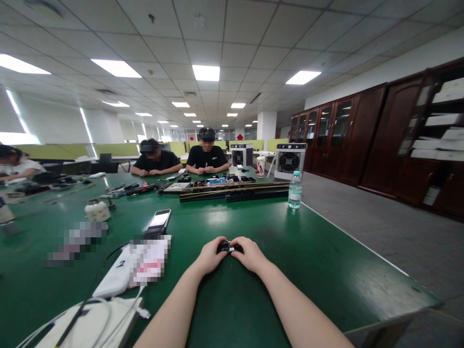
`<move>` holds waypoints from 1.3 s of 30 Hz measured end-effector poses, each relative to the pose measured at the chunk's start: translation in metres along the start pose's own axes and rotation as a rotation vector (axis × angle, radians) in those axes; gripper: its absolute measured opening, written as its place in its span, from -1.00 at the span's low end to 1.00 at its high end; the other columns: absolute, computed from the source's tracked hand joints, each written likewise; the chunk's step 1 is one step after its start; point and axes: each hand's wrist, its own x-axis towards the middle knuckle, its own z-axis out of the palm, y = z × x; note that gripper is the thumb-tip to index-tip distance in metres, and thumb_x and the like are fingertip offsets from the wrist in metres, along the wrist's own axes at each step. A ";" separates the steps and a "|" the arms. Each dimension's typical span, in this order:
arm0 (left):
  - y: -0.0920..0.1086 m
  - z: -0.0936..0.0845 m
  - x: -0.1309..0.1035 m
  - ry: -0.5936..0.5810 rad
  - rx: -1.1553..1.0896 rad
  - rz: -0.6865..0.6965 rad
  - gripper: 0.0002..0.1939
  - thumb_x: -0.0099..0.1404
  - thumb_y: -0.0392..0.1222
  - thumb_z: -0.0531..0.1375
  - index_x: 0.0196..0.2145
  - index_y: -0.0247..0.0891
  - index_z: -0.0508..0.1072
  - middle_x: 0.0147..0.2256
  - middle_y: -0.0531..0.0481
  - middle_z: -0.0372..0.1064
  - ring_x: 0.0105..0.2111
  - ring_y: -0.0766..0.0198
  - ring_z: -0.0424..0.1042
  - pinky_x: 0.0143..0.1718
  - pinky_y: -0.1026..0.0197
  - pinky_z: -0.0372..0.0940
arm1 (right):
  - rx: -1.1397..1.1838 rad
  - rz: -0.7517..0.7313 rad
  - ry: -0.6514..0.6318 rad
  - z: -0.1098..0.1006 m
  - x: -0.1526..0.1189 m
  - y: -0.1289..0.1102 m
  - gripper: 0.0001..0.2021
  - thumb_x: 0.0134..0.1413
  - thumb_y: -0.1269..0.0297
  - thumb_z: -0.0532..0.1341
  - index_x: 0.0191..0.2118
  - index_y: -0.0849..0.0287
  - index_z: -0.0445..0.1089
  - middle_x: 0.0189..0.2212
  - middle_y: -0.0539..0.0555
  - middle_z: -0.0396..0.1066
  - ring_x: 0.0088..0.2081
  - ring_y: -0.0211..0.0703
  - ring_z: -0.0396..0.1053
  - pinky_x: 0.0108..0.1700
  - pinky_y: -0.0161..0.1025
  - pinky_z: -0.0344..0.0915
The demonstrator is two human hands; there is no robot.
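Observation:
Between my two hands is a small black object with a silvery or white part [229,247], too small to name, low over or on the green table [224,309]. My left hand [212,254] grips its left end with the thumb below and the fingers over the top. On the other side, my right hand [250,253] holds its right end the same way. Both hands are closed, and their tips nearly meet over the object. My fingers cover much of it.
Left of my arms lie a phone [159,220], a white power bank [115,273] and white cables [105,316]. Farther off are a water bottle [295,191], long dark bars [253,192] and a white jar [97,210]. Two people [206,157] sit across the table, another at far left.

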 end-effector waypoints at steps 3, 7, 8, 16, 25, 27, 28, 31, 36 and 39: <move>0.001 0.000 0.000 0.003 0.018 -0.013 -0.57 0.14 -0.30 0.18 0.00 -0.24 0.37 -0.01 -0.11 0.42 -0.01 0.13 0.40 0.07 0.15 0.24 | 0.144 0.031 0.030 0.000 0.002 0.006 -0.73 -0.06 0.41 0.22 -0.16 0.10 0.42 -0.16 0.06 0.47 -0.09 -0.11 0.40 0.01 -0.15 0.27; 0.003 0.001 -0.001 0.017 0.033 -0.038 -0.52 0.13 -0.31 0.18 0.05 -0.27 0.36 0.04 -0.16 0.38 0.05 0.09 0.36 0.11 0.11 0.21 | 0.223 0.099 0.072 0.000 0.004 0.011 -0.77 0.06 0.39 0.12 -0.15 0.13 0.41 -0.18 0.07 0.49 -0.12 -0.14 0.43 0.01 -0.16 0.30; 0.003 0.001 -0.001 0.018 0.034 -0.040 -0.50 0.12 -0.31 0.18 0.06 -0.29 0.36 0.05 -0.17 0.37 0.06 0.08 0.35 0.12 0.10 0.20 | 0.218 0.107 0.073 0.001 0.004 0.011 -0.76 0.07 0.40 0.10 -0.15 0.13 0.41 -0.18 0.07 0.50 -0.12 -0.13 0.43 0.01 -0.15 0.30; 0.001 0.001 -0.001 0.019 0.020 -0.043 -0.48 0.12 -0.26 0.21 0.08 -0.25 0.36 0.08 -0.16 0.36 0.10 0.06 0.31 0.15 0.08 0.18 | 0.173 0.113 0.056 0.000 0.004 0.011 -0.74 0.05 0.44 0.09 -0.15 0.12 0.42 -0.17 0.08 0.51 -0.11 -0.14 0.44 0.02 -0.15 0.31; 0.004 0.000 -0.003 0.000 0.051 -0.039 -0.54 0.13 -0.26 0.21 0.02 -0.28 0.39 0.01 -0.15 0.41 0.03 0.07 0.38 0.09 0.11 0.23 | 0.133 0.145 0.069 -0.002 0.004 0.008 -0.76 0.07 0.41 0.11 -0.15 0.16 0.43 -0.17 0.10 0.51 -0.10 -0.13 0.44 0.02 -0.18 0.29; 0.005 -0.001 -0.003 -0.004 0.052 -0.036 -0.54 0.12 -0.28 0.21 0.01 -0.27 0.38 0.00 -0.14 0.42 0.01 0.09 0.39 0.08 0.12 0.24 | 0.124 0.145 0.067 -0.003 0.003 0.007 -0.76 0.06 0.41 0.11 -0.16 0.16 0.44 -0.17 0.10 0.51 -0.10 -0.13 0.44 0.02 -0.18 0.29; 0.006 -0.001 -0.003 -0.004 0.050 -0.034 -0.54 0.11 -0.29 0.21 0.01 -0.26 0.38 -0.01 -0.13 0.42 0.00 0.10 0.39 0.07 0.12 0.24 | 0.120 0.143 0.065 -0.003 0.003 0.006 -0.77 0.06 0.41 0.11 -0.16 0.15 0.44 -0.17 0.09 0.51 -0.10 -0.13 0.44 0.02 -0.18 0.29; 0.007 -0.002 -0.003 0.000 0.038 -0.025 -0.55 0.10 -0.31 0.22 -0.02 -0.22 0.37 -0.03 -0.09 0.43 -0.02 0.13 0.40 0.06 0.15 0.25 | 0.118 0.140 0.059 -0.004 0.003 0.007 -0.77 0.07 0.41 0.11 -0.18 0.12 0.44 -0.18 0.06 0.52 -0.12 -0.13 0.44 0.01 -0.18 0.30; 0.008 -0.003 -0.004 0.001 0.026 -0.022 -0.58 0.10 -0.32 0.21 -0.04 -0.21 0.36 -0.06 -0.08 0.44 -0.04 0.15 0.41 0.03 0.16 0.27 | 0.121 0.135 0.053 -0.003 0.004 0.008 -0.76 0.07 0.42 0.10 -0.17 0.13 0.44 -0.18 0.06 0.52 -0.11 -0.14 0.44 0.00 -0.18 0.30; 0.007 -0.002 -0.004 0.010 0.019 -0.027 -0.57 0.11 -0.33 0.21 -0.03 -0.20 0.36 -0.07 -0.05 0.45 -0.05 0.16 0.42 0.03 0.16 0.27 | 0.119 0.132 0.057 -0.003 0.004 0.009 -0.76 0.07 0.42 0.10 -0.18 0.11 0.44 -0.17 0.05 0.52 -0.11 -0.14 0.44 0.00 -0.18 0.30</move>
